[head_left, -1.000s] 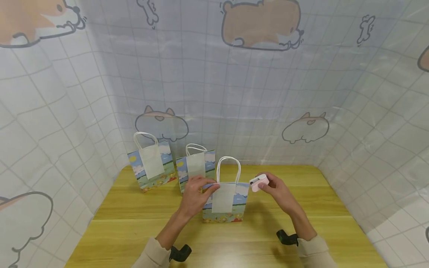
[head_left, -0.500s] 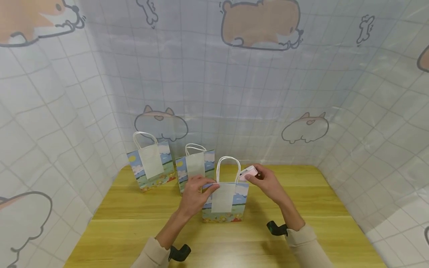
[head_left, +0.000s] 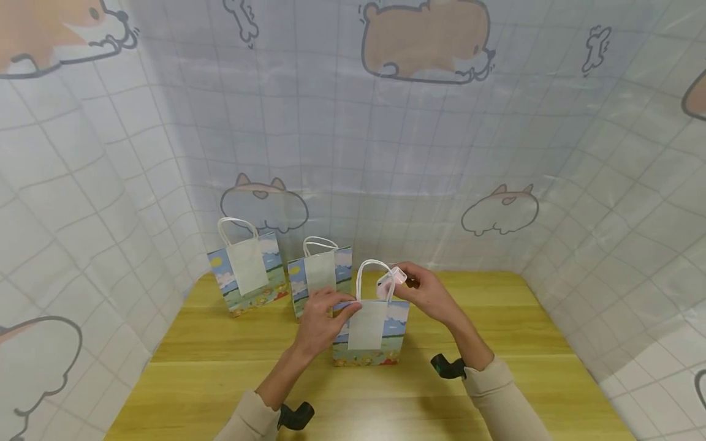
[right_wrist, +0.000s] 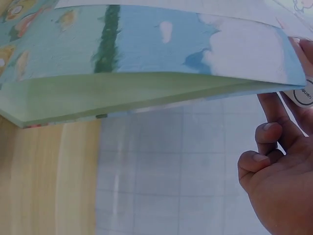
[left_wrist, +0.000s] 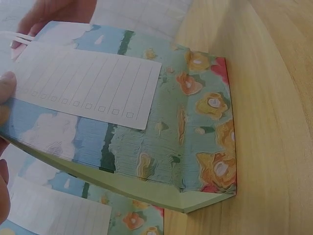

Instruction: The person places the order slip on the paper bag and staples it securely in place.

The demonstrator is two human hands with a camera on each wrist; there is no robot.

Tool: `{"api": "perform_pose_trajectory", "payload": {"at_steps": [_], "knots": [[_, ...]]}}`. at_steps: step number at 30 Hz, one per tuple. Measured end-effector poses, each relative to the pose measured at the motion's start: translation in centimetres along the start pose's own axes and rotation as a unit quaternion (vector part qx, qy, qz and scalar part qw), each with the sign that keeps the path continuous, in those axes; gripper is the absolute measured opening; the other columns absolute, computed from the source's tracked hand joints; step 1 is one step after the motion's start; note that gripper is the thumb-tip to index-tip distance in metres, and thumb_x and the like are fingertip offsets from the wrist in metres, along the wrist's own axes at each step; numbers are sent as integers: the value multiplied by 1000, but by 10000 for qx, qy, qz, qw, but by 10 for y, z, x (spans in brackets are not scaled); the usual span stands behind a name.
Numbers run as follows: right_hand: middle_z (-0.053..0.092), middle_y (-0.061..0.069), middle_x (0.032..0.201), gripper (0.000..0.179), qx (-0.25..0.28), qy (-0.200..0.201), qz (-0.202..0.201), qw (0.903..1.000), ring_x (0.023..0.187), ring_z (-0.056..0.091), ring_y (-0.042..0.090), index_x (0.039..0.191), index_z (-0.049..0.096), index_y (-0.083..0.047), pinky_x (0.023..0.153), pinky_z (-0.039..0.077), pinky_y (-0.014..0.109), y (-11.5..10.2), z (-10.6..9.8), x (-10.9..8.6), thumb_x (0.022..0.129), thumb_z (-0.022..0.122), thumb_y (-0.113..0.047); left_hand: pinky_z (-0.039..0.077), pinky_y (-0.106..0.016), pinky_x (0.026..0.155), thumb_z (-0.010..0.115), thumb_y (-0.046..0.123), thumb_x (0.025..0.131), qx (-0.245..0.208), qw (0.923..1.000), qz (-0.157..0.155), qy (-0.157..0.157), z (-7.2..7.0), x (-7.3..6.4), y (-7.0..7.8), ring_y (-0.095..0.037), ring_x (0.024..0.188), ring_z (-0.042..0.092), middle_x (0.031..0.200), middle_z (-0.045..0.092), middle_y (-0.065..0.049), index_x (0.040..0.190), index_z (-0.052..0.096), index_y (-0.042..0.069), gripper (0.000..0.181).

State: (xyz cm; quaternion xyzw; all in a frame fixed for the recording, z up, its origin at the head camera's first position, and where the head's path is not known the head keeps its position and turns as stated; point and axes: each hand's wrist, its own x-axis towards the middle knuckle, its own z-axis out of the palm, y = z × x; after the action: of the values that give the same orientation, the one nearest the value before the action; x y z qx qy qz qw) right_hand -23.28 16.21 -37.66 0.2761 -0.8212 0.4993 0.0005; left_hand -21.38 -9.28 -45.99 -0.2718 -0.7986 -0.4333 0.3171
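Observation:
A small paper gift bag (head_left: 394, 331) with a painted sky-and-flower print, white twisted handles and a lined white label (left_wrist: 93, 85) stands upright on the table. My left hand (head_left: 320, 321) pinches its top edge at the left between thumb and fingers. In my right hand (head_left: 430, 294) is a small pink and white stapler (head_left: 393, 278), gripped just behind the right side of the handle, at the bag's top edge. Its round white end (right_wrist: 304, 95) shows beside the bag's corner in the right wrist view. Whether its mouth is over the paper is hidden.
Two matching bags stand behind to the left: one (head_left: 298, 286) close behind my left hand, another (head_left: 276, 263) farther left and tilted. The wooden table (head_left: 220, 380) meets a curtain with a dog print (head_left: 419, 153) at the back and sides.
My right hand has carried the stapler leftward and slightly up, from the bag's right side to behind its handle. The left hand and all three bags have stayed put.

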Motion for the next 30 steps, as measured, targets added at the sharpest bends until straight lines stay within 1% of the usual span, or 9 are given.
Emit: {"api": "perform_pose_trajectory", "payload": {"at_steps": [4, 6, 8, 10, 13, 18, 20, 23, 30], "knots": [[65, 3, 106, 32, -15, -82, -23, 10000, 75, 52, 20, 130, 63, -7, 65, 44, 27, 13, 1, 5, 99, 65, -13, 37, -39, 80, 83, 23, 83, -15, 10000, 21, 27, 1, 1, 0, -11, 80, 58, 83, 73, 11, 93, 79, 18, 12], [65, 3, 105, 31, -7, -91, -28, 10000, 77, 52, 23, 129, 64, -10, 65, 44, 27, 20, 2, 7, 98, 66, -13, 37, -40, 81, 83, 24, 84, -45, 10000, -18, 18, 1, 1, 0, -15, 81, 60, 84, 73, 10, 93, 79, 18, 12], [64, 2, 104, 29, 4, -112, -41, 9999, 79, 52, 25, 126, 66, -13, 65, 44, 27, 21, 2, 7, 97, 68, -15, 37, -41, 82, 83, 25, 85, -30, 10000, -19, 21, 2, 1, 0, -20, 81, 62, 85, 74, 10, 93, 79, 18, 11], [64, 2, 105, 27, 50, -157, -65, 9998, 82, 53, 26, 124, 67, -17, 66, 44, 28, 19, 2, 7, 97, 69, -17, 38, -41, 82, 83, 25, 85, -3, 10000, -32, 33, 2, 1, 0, -23, 81, 63, 85, 74, 9, 92, 78, 18, 11], [64, -1, 105, 26, 4, -260, -120, 9996, 84, 52, 25, 121, 68, -22, 69, 44, 31, 15, 3, 7, 96, 71, -21, 38, -42, 82, 83, 26, 85, 109, 9999, 1, 75, 3, 1, 0, -22, 81, 63, 84, 74, 8, 91, 78, 18, 11], [63, -6, 105, 26, -560, -476, -416, 9964, 86, 49, 25, 119, 69, -28, 73, 40, 36, 6, 5, 8, 94, 74, -30, 38, -43, 80, 84, 26, 84, 269, 9995, 46, 142, 3, 2, 1, -17, 80, 61, 83, 75, 7, 90, 79, 17, 12], [63, -8, 107, 29, -814, -519, -508, 9940, 87, 48, 25, 120, 69, -28, 74, 39, 36, 2, 6, 8, 92, 75, -34, 38, -42, 79, 84, 26, 83, 304, 9994, 60, 147, 4, 2, 1, -18, 79, 61, 83, 75, 7, 90, 79, 17, 12], [63, -10, 110, 34, -1078, -520, -507, 9915, 89, 48, 21, 122, 68, -26, 74, 40, 35, -4, 7, 7, 91, 76, -38, 37, -41, 78, 84, 26, 83, 312, 9994, 71, 141, 4, 2, 0, -20, 79, 62, 82, 75, 7, 90, 79, 16, 13], [63, -12, 111, 37, -1289, -564, -456, 9890, 91, 47, 17, 124, 68, -24, 75, 42, 36, -12, 10, 5, 90, 77, -36, 38, -42, 78, 83, 26, 84, 227, 9996, 110, 154, 5, 3, -1, -22, 78, 62, 82, 74, 7, 91, 79, 16, 12]]}}
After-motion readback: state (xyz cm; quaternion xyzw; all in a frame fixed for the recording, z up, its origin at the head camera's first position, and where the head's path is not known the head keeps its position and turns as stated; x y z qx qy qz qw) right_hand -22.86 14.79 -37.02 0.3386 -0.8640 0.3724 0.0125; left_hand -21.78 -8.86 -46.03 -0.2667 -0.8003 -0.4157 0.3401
